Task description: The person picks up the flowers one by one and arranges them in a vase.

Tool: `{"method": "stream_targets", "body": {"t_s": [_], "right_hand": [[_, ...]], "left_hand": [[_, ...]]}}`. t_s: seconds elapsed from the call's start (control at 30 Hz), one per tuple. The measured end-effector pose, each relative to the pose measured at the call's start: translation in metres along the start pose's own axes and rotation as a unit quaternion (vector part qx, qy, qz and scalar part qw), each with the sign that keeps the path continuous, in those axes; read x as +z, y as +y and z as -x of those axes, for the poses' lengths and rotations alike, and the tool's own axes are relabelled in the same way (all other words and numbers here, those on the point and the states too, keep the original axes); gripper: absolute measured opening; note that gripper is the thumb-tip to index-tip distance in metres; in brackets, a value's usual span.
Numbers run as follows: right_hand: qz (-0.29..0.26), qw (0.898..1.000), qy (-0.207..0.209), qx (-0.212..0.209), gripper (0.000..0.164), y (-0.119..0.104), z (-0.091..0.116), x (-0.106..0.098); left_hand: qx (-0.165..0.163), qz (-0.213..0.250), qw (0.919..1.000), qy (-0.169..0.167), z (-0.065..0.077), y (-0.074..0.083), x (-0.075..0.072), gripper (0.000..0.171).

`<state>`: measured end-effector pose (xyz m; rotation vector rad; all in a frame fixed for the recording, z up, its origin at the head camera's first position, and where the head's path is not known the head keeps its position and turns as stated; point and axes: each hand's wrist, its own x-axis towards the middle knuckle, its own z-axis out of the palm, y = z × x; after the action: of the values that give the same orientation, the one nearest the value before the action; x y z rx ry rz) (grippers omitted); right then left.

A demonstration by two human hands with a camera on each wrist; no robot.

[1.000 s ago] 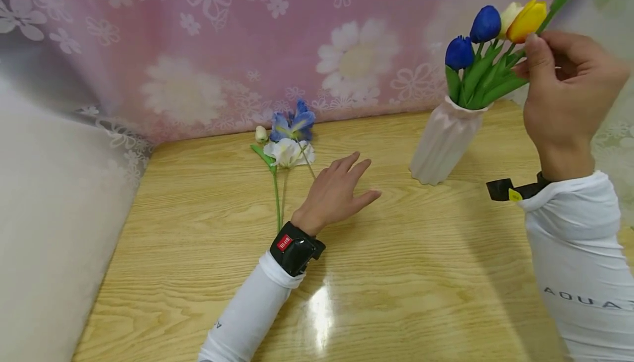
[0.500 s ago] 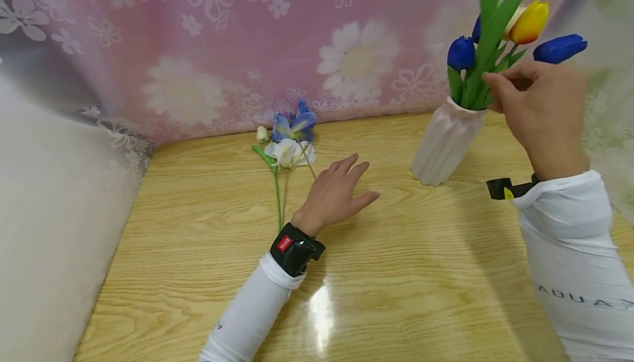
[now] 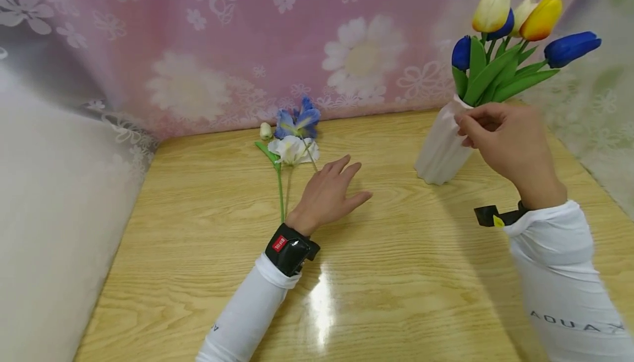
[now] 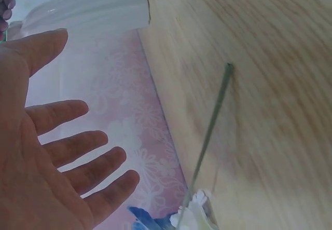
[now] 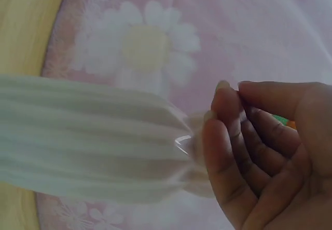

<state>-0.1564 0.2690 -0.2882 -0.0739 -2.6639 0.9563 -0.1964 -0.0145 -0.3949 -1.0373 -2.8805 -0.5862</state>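
Note:
My right hand (image 3: 510, 142) is in front of the white pleated vase (image 3: 441, 147), just below its rim. Its fingers are curled with the tips together, and in the right wrist view nothing shows between them. Out of the vase rise a cream tulip (image 3: 491, 11), a yellow-orange tulip (image 3: 542, 18), several blue tulips (image 3: 572, 48) and green leaves (image 3: 495, 78). Low over the table, my left hand (image 3: 324, 194) has its fingers spread and holds nothing. Beside it lie a blue flower (image 3: 299, 121), a white flower (image 3: 293, 150) and a small white tulip bud (image 3: 265, 131).
The wooden table (image 3: 198, 274) meets a pink flowered curtain (image 3: 277, 59) at the back. White cloth (image 3: 59, 197) hangs on the left. In the left wrist view a bare stem (image 4: 212, 121) runs along the table.
The right hand carried the cream tulip from the upper right to the vase, where it now stands among the others. That hand then came down in front of the vase. The left hand stayed nearly still.

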Motion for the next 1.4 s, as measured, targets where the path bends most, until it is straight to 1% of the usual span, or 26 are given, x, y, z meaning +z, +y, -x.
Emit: {"method": "stream_targets", "body": {"t_s": [0.1,0.27,0.53,0.7,0.93,1.1,1.27,1.4], "right_hand": [[-0.008,1.000,-0.016,-0.016,0.039,0.002,0.000,0.013],[-0.010,0.998,-0.057,-0.028,0.040,0.007,0.001,0.036],[-0.027,0.991,-0.131,-0.015,0.049,0.013,-0.001,0.074],[-0.025,0.987,-0.161,-0.012,0.046,0.015,-0.004,0.095],[-0.034,0.979,-0.200,-0.019,0.049,0.006,-0.010,0.122],[-0.051,0.972,-0.230,-0.009,0.045,-0.002,-0.013,0.143],[-0.078,0.967,-0.242,-0.008,0.041,-0.007,-0.015,0.162],[-0.093,0.963,-0.254,-0.011,0.039,-0.015,-0.016,0.176]], "left_hand": [[-0.008,-0.003,1.0000,-0.003,0.004,-0.004,0.000,0.065],[-0.024,-0.006,0.9997,-0.007,0.010,-0.014,0.000,0.065],[-0.061,-0.005,0.9981,-0.011,0.024,-0.031,0.000,0.066],[-0.081,-0.003,0.9967,-0.001,0.032,-0.043,-0.001,0.066],[-0.112,-0.006,0.9937,0.004,0.043,-0.056,-0.005,0.067],[-0.124,-0.009,0.9923,0.005,0.051,-0.062,-0.008,0.068],[-0.139,-0.020,0.9901,0.008,0.058,-0.069,-0.011,0.068],[-0.149,-0.019,0.9886,0.011,0.064,-0.074,-0.014,0.068]]}}
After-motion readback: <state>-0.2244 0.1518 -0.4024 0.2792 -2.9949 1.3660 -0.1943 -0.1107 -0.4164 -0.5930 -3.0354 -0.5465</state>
